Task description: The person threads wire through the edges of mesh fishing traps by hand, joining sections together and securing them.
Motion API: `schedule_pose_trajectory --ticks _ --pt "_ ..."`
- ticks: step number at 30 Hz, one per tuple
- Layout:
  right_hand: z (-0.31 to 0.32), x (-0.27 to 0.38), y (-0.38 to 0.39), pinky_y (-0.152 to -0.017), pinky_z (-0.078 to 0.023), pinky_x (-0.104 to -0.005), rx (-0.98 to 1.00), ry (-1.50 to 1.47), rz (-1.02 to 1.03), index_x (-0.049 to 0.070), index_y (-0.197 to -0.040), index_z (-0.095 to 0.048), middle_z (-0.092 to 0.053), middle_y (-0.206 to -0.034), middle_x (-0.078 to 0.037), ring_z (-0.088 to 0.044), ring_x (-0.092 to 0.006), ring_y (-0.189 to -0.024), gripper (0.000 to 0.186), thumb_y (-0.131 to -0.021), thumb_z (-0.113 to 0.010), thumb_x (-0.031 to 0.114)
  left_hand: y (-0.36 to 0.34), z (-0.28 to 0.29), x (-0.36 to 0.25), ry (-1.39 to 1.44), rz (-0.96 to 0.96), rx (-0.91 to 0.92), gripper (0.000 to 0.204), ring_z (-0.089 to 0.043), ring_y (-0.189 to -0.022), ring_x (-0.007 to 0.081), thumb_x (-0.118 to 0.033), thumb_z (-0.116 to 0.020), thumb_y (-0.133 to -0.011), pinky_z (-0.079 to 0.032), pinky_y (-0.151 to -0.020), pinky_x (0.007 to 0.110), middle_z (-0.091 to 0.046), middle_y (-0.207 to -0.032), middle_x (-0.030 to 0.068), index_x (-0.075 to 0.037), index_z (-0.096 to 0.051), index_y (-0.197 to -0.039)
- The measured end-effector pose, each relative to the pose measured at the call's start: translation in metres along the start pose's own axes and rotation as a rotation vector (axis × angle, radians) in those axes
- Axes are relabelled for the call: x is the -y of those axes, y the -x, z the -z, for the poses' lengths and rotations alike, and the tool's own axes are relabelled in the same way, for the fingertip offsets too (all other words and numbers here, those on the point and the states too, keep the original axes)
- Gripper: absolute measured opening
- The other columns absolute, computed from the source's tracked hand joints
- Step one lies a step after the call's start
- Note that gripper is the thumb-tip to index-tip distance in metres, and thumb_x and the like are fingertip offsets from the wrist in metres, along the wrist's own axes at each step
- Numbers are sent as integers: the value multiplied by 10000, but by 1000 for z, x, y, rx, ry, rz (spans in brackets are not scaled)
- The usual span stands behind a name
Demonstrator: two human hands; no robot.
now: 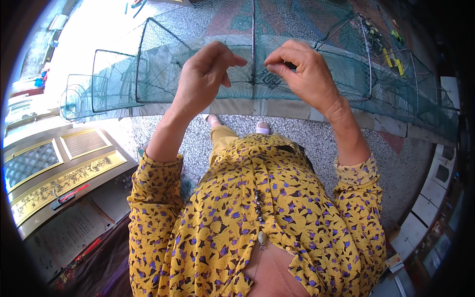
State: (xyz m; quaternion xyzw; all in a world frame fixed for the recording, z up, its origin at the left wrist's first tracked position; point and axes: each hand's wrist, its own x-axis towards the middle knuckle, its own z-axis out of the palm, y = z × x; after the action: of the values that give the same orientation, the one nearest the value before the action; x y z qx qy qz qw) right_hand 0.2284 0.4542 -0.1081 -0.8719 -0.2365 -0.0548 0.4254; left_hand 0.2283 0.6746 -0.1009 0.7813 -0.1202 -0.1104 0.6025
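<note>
My left hand (205,74) is raised over the green net cage (198,84), its index finger and thumb apart, with nothing visible between them. Facing it, my right hand (309,74) has thumb and fingertips drawn together in a pinch. Whatever it may hold is too small to make out. Between the two hands runs an upright dark frame bar (254,44) of the cage. Fine green mesh stretches over several rectangular wire frames from left to right. A darker bunched patch of mesh (269,79) shows just below my right fingertips.
Beneath the net runs a long grey strip (232,107) over a speckled floor (316,138). At left stands a cabinet panel with gold trim (84,166), a red-and-black tool (69,196) lying on it. Yellow pieces (393,62) lie at the far right. White cabinets (425,203) line the right side.
</note>
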Motion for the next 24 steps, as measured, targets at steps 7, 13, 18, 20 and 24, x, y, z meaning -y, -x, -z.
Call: schedule_pose_trajectory --ticks 7,13,18,20,24 --pt "-9 10 -4 -683 -489 -313 -73 -181 -76 48 -855 -618 -577 -820 -72 -585 -211 -768 142 -752 -705 93 -3 2 0 124 98 -5 198 -478 -570 19 -191 -431 -983 -370 -490 165 -663 -897 53 -57 -527 -873" --pt "-32 22 -13 -690 -493 -313 -88 -151 -7 44 -812 -610 -537 -858 -79 -566 -214 -786 188 -725 -747 138 0 12 4 323 171 -39 190 -543 -604 49 -201 -446 -975 -391 -502 185 -583 -733 25 -43 -526 -903" --pt "-39 28 -21 -675 -470 -326 -273 126 245 91 -789 -633 -561 -795 -38 -552 -237 -761 128 -728 -736 136 3 7 1 391 251 -107 147 -546 -655 48 -177 -496 -957 -407 -536 179 -590 -808 14 -39 -543 -943" --pt "-39 42 -36 -660 -464 -328 -327 -166 270 99 -794 -635 -573 -767 -28 -552 -234 -743 102 -747 -720 131 2 0 -4 321 206 -130 105 -543 -655 48 -139 -520 -940 -416 -543 181 -592 -828 9 -37 -546 -951" --pt "10 67 -69 -695 -508 -269 -423 -536 471 101 -892 -626 -637 -800 -32 -622 -158 -794 82 -855 -601 169 5 -12 -3 49 0 -85 183 -526 -582 85 -18 -578 -865 -443 -540 221 -539 -833 16 -40 -562 -1046"
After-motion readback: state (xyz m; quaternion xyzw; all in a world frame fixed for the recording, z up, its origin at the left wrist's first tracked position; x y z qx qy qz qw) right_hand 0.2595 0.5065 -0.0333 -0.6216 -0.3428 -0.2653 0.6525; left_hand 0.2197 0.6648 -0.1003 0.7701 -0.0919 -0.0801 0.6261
